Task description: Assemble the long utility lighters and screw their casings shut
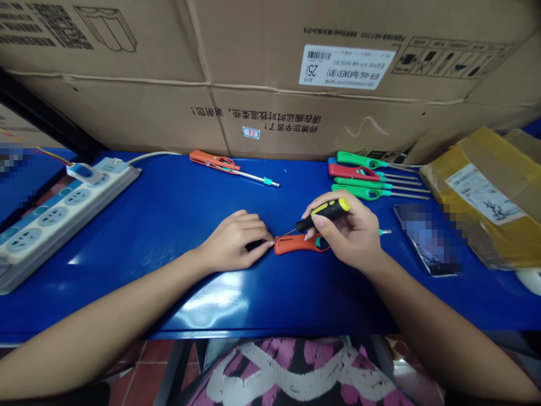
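An orange gas lighter lies flat on the blue table, its handle end pointing left and its metal tip showing beyond my right hand. My right hand is closed around a black and yellow screwdriver, whose thin shaft slants down to the lighter's left end. At that same end my left hand pinches with thumb and forefinger; what lies between those fingertips is too small to make out. Part of the lighter's trigger area is hidden behind my right hand.
Behind stands a large cardboard box. Another orange lighter lies at the back, with green lighters and a red lighter to its right. A phone, a taped parcel and a power strip flank the work area.
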### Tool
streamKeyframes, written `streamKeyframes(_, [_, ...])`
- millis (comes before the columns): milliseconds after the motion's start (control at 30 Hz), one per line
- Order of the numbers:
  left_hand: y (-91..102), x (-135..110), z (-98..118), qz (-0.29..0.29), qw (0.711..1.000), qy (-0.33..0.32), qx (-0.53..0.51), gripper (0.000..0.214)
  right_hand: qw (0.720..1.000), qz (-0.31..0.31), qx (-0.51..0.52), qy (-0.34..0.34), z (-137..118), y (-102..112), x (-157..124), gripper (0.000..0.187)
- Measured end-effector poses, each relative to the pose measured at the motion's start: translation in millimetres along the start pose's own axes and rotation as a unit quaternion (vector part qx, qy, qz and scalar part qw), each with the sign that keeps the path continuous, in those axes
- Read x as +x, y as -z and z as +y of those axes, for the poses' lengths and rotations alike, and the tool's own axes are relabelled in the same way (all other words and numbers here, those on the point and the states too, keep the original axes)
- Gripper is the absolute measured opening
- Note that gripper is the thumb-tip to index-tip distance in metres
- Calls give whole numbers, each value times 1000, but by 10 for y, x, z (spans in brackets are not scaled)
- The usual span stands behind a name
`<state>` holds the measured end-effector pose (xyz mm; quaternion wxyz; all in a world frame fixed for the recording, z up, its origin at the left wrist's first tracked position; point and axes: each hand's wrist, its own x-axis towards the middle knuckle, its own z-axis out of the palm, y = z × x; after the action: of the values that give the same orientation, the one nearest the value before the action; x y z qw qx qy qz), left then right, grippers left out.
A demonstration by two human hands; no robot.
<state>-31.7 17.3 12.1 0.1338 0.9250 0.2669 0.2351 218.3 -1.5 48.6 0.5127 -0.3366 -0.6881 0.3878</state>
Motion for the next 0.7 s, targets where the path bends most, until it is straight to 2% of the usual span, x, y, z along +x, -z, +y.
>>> streamKeyframes(267, [-4,9,-4,15,1000,-4,-2,18,998,51,36,-22,-6,-78,21,28])
streamKeyframes(500, [3,39,43,2,999,28,-20,18,998,48,49,3,15,-52,-23,18])
streamKeyframes(700, [-41,45,47,-15,998,53,-28,52,995,90,17,38,-72,-39,23,21])
